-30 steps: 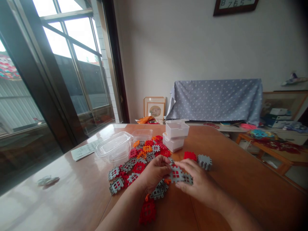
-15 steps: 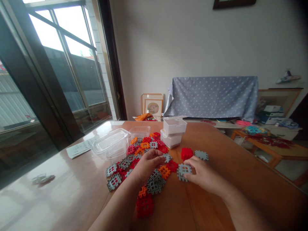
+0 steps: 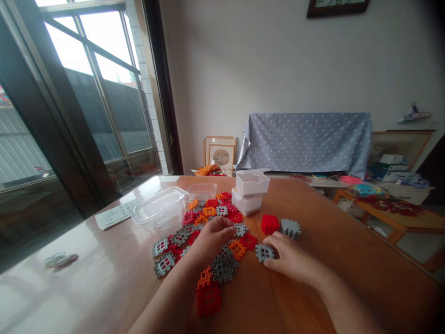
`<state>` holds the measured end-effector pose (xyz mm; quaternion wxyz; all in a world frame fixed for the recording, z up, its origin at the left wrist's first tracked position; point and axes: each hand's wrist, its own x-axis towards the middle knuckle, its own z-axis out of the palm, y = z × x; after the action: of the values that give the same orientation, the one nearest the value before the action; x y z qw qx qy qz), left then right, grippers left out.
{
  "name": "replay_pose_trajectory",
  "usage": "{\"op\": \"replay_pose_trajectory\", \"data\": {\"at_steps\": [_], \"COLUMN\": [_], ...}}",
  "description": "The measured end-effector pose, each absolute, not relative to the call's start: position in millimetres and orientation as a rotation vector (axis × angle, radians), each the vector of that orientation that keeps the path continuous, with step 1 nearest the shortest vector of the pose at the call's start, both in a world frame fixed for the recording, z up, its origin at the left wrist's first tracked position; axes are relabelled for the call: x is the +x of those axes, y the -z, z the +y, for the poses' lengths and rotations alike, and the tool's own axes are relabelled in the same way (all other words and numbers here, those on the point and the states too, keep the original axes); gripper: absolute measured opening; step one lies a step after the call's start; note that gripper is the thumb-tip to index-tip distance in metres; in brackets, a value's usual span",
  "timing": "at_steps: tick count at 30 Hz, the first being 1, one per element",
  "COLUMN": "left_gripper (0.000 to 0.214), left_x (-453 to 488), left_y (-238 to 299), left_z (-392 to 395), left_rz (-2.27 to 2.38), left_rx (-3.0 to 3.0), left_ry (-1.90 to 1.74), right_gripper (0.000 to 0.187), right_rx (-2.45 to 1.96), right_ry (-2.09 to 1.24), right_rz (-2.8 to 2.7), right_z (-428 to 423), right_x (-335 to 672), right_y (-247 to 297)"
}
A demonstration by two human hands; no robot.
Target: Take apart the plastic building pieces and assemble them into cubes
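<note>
My left hand is closed in a pinch over a loose pile of interlocking plastic blocks, its fingertips at the left edge of a grey window block. My right hand grips the right edge of another grey window block between thumb and fingers, low over the table. Beyond that hand stand a red stack of blocks and a grey stack, side by side. Orange blocks, red blocks and dark grey blocks lie around my left forearm, which hides part of the pile.
Two small clear boxes are stacked behind the pile. Clear plastic containers stand at its left, beside a written paper pad. A small crumpled object lies on the wooden table at far left.
The grey stack looks thicker than before. The grey block at my right hand sits slightly lower and further left. My left hand has barely moved.
</note>
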<state>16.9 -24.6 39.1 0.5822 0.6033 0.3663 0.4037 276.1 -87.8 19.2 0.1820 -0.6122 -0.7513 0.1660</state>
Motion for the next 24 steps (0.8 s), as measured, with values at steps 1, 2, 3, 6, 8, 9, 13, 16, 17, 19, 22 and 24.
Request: {"op": "replay_pose_trajectory", "data": {"at_steps": [1, 2, 3, 6, 8, 9, 13, 16, 17, 19, 22, 24], "left_gripper": [0.025, 0.026, 0.026, 0.026, 0.022, 0.02, 0.03, 0.045, 0.042, 0.032, 0.02, 0.011], "left_x": [15.5, 14.0, 12.2, 6.0, 1.3, -0.9, -6.0, -4.3, -3.2, -1.2, 0.0, -0.1], "left_y": [-38.9, -39.1, -39.6, -42.0, -43.5, -44.1, -47.0, -49.8, -50.5, -51.0, -50.0, -49.8], "left_z": [-23.6, -22.7, -21.9, -21.4, -23.3, -25.1, -36.3, -43.3, -44.4, -45.1, -43.8, -42.9], "left_rz": [0.877, 0.905, 0.934, 1.021, 1.081, 1.115, 1.18, 1.198, 1.211, 1.227, 1.236, 1.272], "left_rx": [1.44, 1.472, 1.507, 1.645, 1.782, 1.865, 2.198, 2.324, 2.344, 2.37, 2.357, 2.306], "left_ry": [-0.931, -0.915, -0.894, -0.843, -0.83, -0.818, -0.67, -0.535, -0.51, -0.497, -0.55, -0.598], "right_gripper": [0.024, 0.025, 0.026, 0.034, 0.039, 0.04, 0.037, 0.035, 0.035, 0.034, 0.034, 0.034], "right_rx": [-1.729, -1.728, -1.724, -1.692, -1.677, -1.672, -1.601, -1.555, -1.55, -1.543, -1.529, -1.52], "right_ry": [-0.472, -0.478, -0.487, -0.501, -0.47, -0.448, -0.443, -0.467, -0.467, -0.475, -0.487, -0.484], "right_rz": [-2.12, -2.121, -2.124, -2.124, -2.085, -2.057, -2.011, -2.018, -2.015, -2.012, -2.017, -2.016], "right_z": [-88.1, -88.3, -88.5, -88.5, -87.8, -87.3, -86.1, -87.1, -87.6, -88.6, -89.4, -89.4], "right_x": [276.3, 276.7, 277.4, 279.6, 280.0, 279.5, 272.3, 264.6, 262.3, 258.6, 255.7, 255.1], "right_y": [-19.2, -19.3, -19.5, -20.2, -20.0, -19.7, -19.6, -22.2, -23.2, -24.9, -25.2, -24.5]}}
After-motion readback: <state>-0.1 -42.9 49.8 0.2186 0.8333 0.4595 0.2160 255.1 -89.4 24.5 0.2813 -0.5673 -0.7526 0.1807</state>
